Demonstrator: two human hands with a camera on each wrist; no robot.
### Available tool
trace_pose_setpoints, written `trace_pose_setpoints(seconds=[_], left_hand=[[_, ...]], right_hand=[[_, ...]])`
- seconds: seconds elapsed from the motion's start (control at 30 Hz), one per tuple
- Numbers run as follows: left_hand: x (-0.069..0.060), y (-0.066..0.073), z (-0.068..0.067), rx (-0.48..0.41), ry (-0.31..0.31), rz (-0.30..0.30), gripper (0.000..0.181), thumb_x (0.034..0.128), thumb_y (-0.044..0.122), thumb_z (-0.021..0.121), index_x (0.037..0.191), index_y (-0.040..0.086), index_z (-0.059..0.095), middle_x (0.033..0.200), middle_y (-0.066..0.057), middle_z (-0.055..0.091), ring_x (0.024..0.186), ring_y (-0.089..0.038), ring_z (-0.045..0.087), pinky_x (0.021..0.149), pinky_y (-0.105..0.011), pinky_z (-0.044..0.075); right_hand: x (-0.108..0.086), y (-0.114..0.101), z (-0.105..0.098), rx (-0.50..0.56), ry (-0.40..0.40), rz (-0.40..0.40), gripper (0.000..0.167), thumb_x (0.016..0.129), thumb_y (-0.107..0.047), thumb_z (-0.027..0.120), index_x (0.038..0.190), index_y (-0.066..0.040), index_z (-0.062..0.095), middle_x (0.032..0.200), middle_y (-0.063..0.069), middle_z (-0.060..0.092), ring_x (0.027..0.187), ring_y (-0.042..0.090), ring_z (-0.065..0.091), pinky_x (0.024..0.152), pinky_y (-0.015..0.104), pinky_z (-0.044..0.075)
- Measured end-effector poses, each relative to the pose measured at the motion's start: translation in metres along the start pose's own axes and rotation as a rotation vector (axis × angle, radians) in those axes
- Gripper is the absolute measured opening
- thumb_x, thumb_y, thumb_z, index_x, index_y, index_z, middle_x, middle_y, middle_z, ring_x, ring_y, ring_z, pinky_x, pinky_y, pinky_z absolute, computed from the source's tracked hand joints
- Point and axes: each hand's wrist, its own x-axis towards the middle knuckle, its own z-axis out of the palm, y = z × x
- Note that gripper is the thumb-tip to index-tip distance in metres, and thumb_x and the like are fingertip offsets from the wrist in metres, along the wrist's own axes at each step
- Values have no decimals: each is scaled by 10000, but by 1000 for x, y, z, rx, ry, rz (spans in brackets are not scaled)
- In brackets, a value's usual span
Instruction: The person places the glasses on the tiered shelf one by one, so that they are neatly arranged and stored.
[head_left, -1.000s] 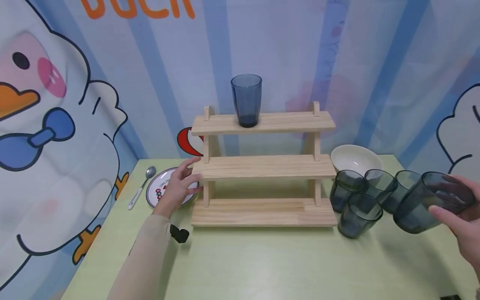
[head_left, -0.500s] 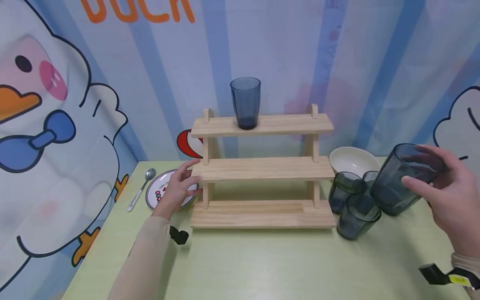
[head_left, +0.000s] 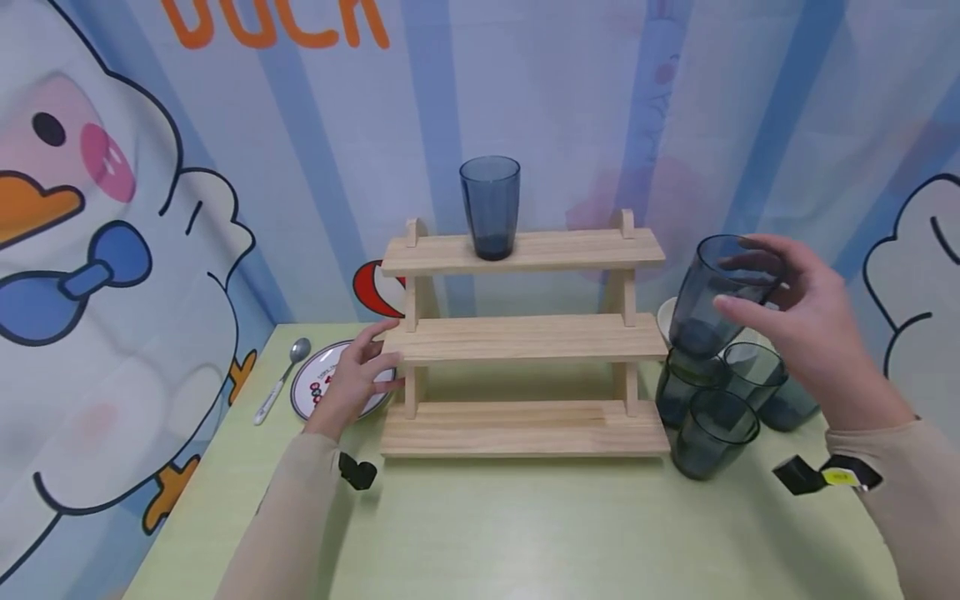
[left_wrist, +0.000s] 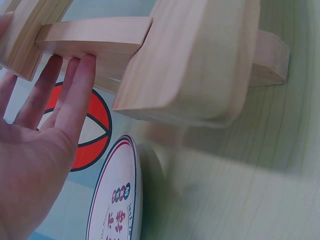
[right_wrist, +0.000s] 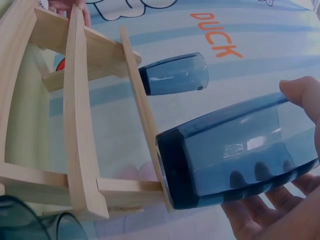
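Observation:
A three-tier wooden display rack (head_left: pixel 525 337) stands on the table. My left hand (head_left: pixel 356 379) holds its left end at the middle tier; in the left wrist view, the thumb lies at the plank and straight fingers (left_wrist: pixel 75 100) touch the upright below. My right hand (head_left: pixel 813 325) grips a smoky blue drinking glass (right_wrist: pixel 240 150), thumb on one side and fingers on the other. This glass is tilted and raised to the right of the rack, partly hiding the bowl. Another glass (head_left: pixel 491 208) stands upright on the top tier.
Several more glasses (head_left: pixel 716 433) cluster at the rack's right end, with a white bowl (head_left: pixel 665 318) behind. Left of the rack lie a round printed plate (head_left: pixel 311 385) and a spoon (head_left: pixel 281 387). A cartoon duck backdrop (head_left: pixel 337 167) hangs behind the table.
My right hand has carried its glass leftward and upward from the right edge, over the clustered glasses toward the rack. My left hand stays at the rack's left end.

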Motion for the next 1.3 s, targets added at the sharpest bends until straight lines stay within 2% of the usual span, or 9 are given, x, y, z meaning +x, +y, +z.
trace_pose_setpoints(seconds=[0.37,0.7,0.87,1.13,1.3], left_hand=[[2,1,1,3,11,-5,628,1032,164,659,1608,249,422,1520,-204,501,1335,-429,561,969,-579,584],[1,1,0,1,7,-14,618,1036,162,655,1603,260,430,1532,-195,495,1341,-428,558,975,-565,585],[0,1,1,6,9,-10,606,1035,172,659,1591,282,445,1541,-188,494,1341,-427,561,966,-559,591],[-1,2,1,1,12,-5,615,1031,158,653,1597,267,438,1537,-195,496,1335,-427,565,962,-552,593],[-1,3,2,1,11,-2,611,1033,165,656,1595,266,440,1545,-193,493,1342,-429,561,960,-548,594]], right_hand=[[40,-18,34,58,-74,55,735,947,-235,798,1581,-249,427,1358,-47,564,1133,122,619,823,158,570],[75,-39,65,145,-80,35,721,904,-231,844,1531,-211,489,1302,-12,609,1166,177,630,858,202,570],[91,-47,79,133,-86,37,746,878,-277,868,1521,-222,492,1355,25,587,1256,228,623,916,281,592],[113,-54,100,109,-59,65,839,856,-394,875,1560,-248,442,1412,45,551,1285,229,586,1049,416,545],[128,-49,113,57,-30,72,892,839,-448,879,1577,-252,418,1413,53,555,1249,215,586,1051,400,536]])
